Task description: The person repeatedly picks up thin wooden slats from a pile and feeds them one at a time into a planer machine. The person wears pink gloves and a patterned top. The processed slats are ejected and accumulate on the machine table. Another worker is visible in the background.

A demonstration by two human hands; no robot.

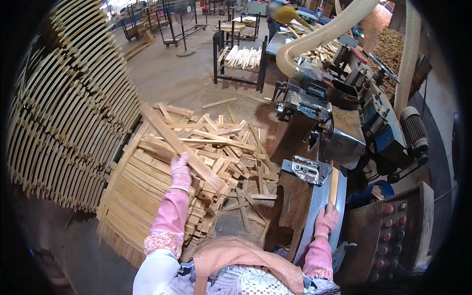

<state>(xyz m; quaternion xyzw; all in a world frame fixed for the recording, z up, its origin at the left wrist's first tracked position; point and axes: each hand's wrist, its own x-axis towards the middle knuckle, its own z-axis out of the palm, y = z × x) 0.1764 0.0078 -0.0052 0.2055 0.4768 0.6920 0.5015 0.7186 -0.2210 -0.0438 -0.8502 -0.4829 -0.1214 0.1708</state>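
My left hand [180, 171], in a pink glove, is closed on the middle of a flat wooden board [184, 147], held slantwise above a heap of loose wood strips [225, 136]. Below and left of that hand lies a large stack of wooden slats [140, 184]. My right hand [327, 220], also gloved, rests at the near end of a narrow wood strip [334, 184] lying on the metal bed [313, 217] of a woodworking machine. The strip's far end is hidden under the machine's head [344, 136].
Tall stacks of slats [73, 110] rise at the left. A control panel with buttons [394, 236] stands at the right. Dust hoses [291, 55], an electric motor [415, 129] and a rack of strips [241, 59] are further off. A co-worker [287, 16] leans over a table at the back.
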